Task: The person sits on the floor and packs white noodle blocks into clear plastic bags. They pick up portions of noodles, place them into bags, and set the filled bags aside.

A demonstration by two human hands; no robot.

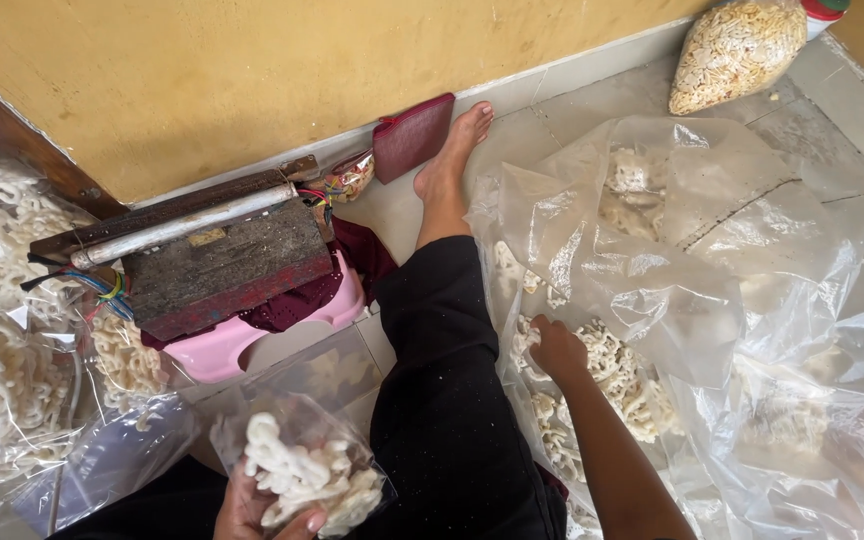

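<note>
Right hand [556, 347] gripped white crackers [620, 380] inside the big clear bag [712, 270]; left hand [264, 508] held a small filled bag [304, 470] near me.

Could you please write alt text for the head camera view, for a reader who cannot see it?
Seated on a tiled floor, a person's left hand holds a small clear bag of white crackers while the right hand reaches into a large plastic sack of crackers. A worn sealing machine sits by the yellow wall.
</note>
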